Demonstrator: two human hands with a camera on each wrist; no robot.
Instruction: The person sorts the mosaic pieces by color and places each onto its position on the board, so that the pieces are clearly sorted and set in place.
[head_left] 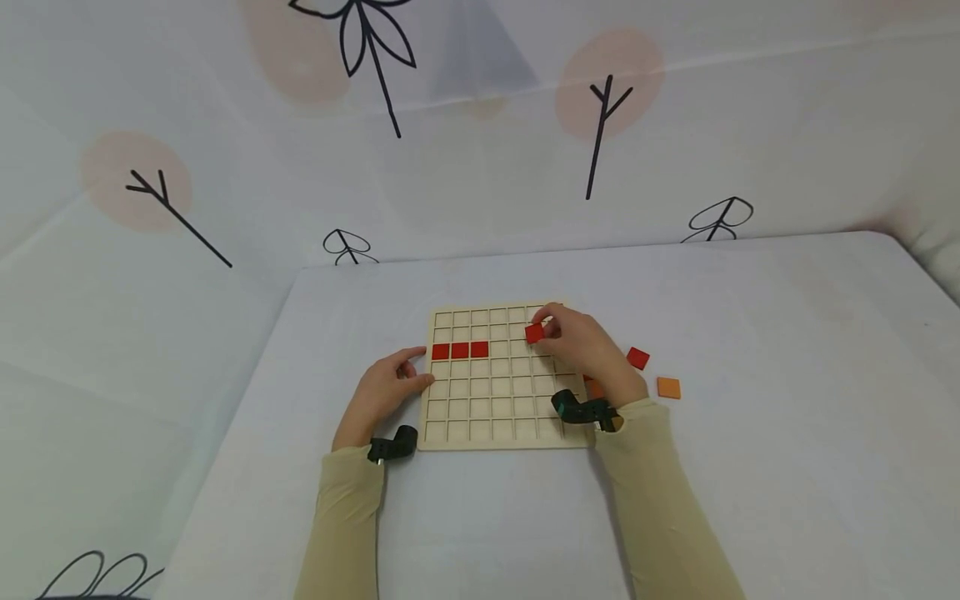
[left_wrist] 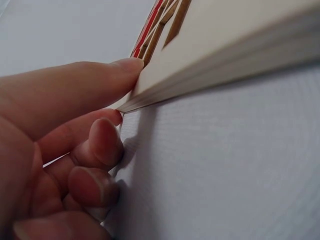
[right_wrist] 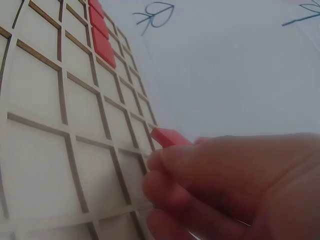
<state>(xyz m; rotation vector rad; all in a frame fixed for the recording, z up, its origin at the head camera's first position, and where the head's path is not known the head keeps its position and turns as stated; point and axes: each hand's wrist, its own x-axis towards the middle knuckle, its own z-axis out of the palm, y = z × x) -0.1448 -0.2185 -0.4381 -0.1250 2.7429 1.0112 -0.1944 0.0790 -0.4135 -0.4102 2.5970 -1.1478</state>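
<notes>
board (head_left: 480,408), pale and gridded, lies on the white counter (head_left: 787,433) before you in the head view, with a row of three red tiles (head_left: 460,350) at its left side; your left hand (head_left: 381,393) rests at the left edge, thumb and forefinger apart, while your right hand (head_left: 588,343) pinches a held red tile (head_left: 534,333) over the grid's upper right. right of the board you have a loose red tile (head_left: 638,358) and an orange tile (head_left: 669,388). in the left wrist view, your thumb (left_wrist: 112,77) touches the board's top face, the other fingers loosely bent. in the right wrist view, your pinched tile tilts near the cells; whether it touches them, you cannot tell
</notes>
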